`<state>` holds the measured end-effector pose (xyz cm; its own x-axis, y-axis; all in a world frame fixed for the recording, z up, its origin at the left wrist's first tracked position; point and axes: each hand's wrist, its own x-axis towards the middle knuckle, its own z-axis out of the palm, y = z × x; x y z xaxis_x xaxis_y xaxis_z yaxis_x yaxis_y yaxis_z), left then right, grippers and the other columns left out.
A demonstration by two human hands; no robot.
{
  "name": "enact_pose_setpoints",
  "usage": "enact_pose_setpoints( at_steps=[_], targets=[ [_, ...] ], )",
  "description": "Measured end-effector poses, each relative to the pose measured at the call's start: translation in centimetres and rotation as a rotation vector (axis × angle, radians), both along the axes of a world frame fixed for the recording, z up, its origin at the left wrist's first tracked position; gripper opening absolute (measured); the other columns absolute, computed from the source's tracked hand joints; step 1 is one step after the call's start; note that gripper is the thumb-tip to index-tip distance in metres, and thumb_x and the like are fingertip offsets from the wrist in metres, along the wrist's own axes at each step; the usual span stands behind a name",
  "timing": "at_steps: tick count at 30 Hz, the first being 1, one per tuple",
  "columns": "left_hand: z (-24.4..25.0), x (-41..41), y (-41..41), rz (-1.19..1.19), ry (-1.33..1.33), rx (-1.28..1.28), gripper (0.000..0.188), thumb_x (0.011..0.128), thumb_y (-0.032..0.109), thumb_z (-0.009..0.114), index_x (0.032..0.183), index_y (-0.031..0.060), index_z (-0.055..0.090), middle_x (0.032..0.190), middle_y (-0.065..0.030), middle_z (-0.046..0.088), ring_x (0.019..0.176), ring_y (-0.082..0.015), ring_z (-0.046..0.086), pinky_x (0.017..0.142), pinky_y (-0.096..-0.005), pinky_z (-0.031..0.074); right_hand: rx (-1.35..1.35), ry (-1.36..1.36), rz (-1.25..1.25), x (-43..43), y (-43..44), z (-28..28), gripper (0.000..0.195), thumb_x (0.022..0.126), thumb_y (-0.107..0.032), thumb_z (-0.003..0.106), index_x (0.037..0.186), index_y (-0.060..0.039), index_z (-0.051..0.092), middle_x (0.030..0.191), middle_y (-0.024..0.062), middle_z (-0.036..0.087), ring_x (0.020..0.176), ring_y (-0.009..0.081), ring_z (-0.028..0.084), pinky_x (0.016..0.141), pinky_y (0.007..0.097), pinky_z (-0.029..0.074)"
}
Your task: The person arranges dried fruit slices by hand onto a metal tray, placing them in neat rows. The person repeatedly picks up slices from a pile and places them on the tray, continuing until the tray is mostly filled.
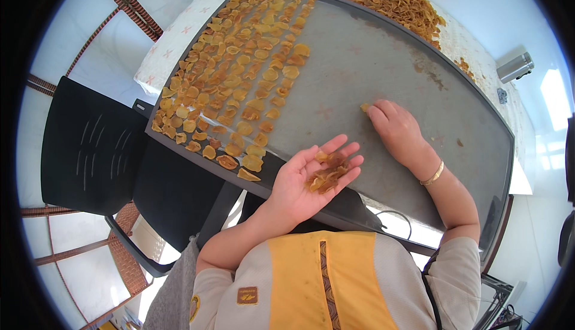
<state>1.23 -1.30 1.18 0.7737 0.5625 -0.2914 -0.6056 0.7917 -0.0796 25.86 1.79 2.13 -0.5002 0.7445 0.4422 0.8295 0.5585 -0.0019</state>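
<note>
My left hand point(310, 181) is palm up over the near edge of a large framed sheet point(350, 74), cupping several thin amber dried slices point(330, 173). To its right, my right hand point(395, 128) is above the grey surface, with one small amber slice point(364, 107) pinched at its fingertips. Rows of similar flat slices point(233, 78) cover the left part of the sheet, lying side by side. A large heap of the same slices point(386, 0) rests past the sheet's far edge.
A patterned white cloth point(179, 33) covers the table beneath. At the far right lies a metal cylinder point(515, 67), close to a small crumpled thing point(502, 96). A black chair point(94, 146) stands at the left. Small crumbs lie on the sheet at right.
</note>
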Motion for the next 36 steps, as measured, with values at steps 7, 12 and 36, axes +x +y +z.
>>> enact_pose_setpoints(
  at_steps=[7,12,36],
  targets=[
    [-0.2,0.1,0.0,-0.004,-0.004,0.012,0.048,0.104,0.025,0.039,0.145,0.0005,0.044,0.146,-0.0195,0.045,0.132,-0.0363,0.046,0.116,-0.0463,0.036,-0.302,0.417,-0.125,0.7,-0.9,0.8,0.023,0.083,-0.007,0.072,0.104,-0.0038,0.064,0.099,0.0094,0.063,0.078,0.0285,0.063,0.068,0.0369,0.052],
    [-0.2,0.1,0.0,-0.007,0.002,-0.001,0.048,0.105,0.025,0.037,0.145,0.0004,0.044,0.145,-0.0192,0.046,0.132,-0.0360,0.046,0.116,-0.0461,0.037,-0.546,0.515,-0.288,0.5,-0.9,0.9,0.029,0.081,-0.012,0.078,0.106,-0.0029,0.066,0.098,0.0089,0.063,0.076,0.0238,0.061,0.068,0.0336,0.051],
    [-0.7,0.0,0.1,-0.034,0.001,0.043,0.046,0.106,0.023,0.034,0.144,-0.0006,0.044,0.145,-0.0196,0.047,0.133,-0.0360,0.047,0.116,-0.0461,0.037,-0.574,0.641,-0.252,0.7,4.9,1.0,0.029,0.080,-0.015,0.079,0.104,-0.0018,0.070,0.087,0.0040,0.062,0.070,0.0118,0.050,0.065,0.0283,0.046]
  ],
)
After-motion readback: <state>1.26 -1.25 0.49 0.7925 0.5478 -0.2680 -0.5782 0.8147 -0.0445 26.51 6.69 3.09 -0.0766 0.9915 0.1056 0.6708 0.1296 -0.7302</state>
